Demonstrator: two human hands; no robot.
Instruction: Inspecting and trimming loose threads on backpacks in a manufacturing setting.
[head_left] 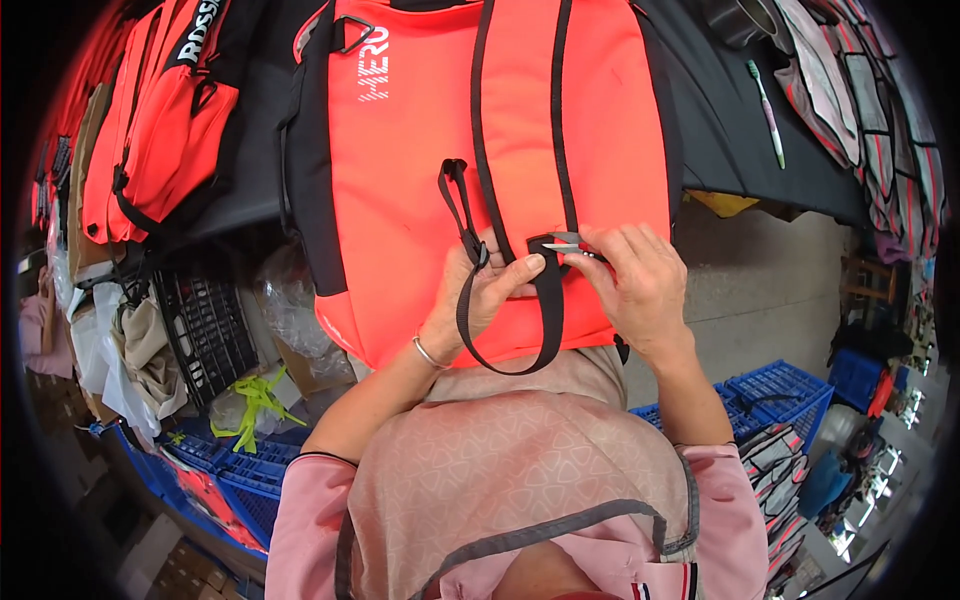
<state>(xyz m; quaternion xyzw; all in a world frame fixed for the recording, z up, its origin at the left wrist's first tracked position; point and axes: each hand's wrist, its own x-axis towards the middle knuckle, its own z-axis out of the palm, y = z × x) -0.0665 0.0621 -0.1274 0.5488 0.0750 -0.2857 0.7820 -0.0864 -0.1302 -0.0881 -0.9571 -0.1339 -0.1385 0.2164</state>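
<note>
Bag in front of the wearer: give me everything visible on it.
The bag is bright orange-red, apparently smooth fabric, with black side panels and white print at upper left, near a dark ring. A wide, black-edged shoulder strap runs down its face to looped black webbing. It lies strap side up on a dark-covered table, its top cut off by the frame. The left hand pinches the webbing; the right hand holds small snips there.
</note>
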